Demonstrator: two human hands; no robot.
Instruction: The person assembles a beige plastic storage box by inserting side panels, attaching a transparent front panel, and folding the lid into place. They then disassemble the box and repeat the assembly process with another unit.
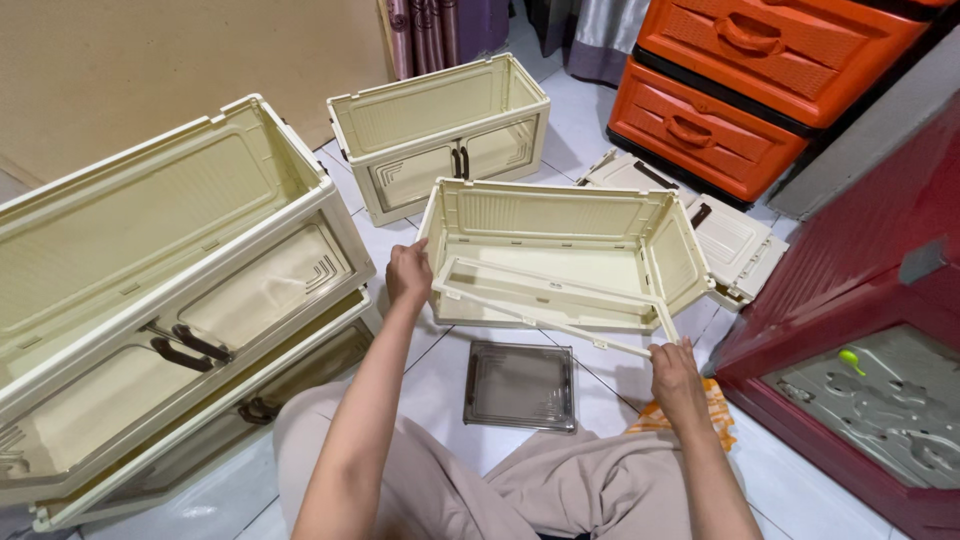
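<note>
left hand (408, 272) grips frame (548, 305) corner | right hand (675, 372) pinches far end | step: seating frame on box (560, 215); seemingly unlatched | next: align corners, press

- I am seeing a pale cream storage box (560, 255) and a matching cream frame (550, 305) showing at its front.
- A second cream box (440, 135) is showing dark brown handles (460, 162) on its doors.
- The stacked cream boxes (150, 300) are wearing the same dark brown handles, with angular line patterns pressed into the door corners.
- A smoky grey see-through panel (520, 385) is lying on the white tiled floor (580, 120).
- An orange drawer unit (740, 90) is showing black trim.
- A dark red cabinet (850, 250) is carrying a grey moulded panel (880, 400) with a small lime-green spot.
- An orange patterned cloth (718, 405) is peeking out.
- I am noting beige trousers (560, 490) and purple curtains (440, 30).
</note>
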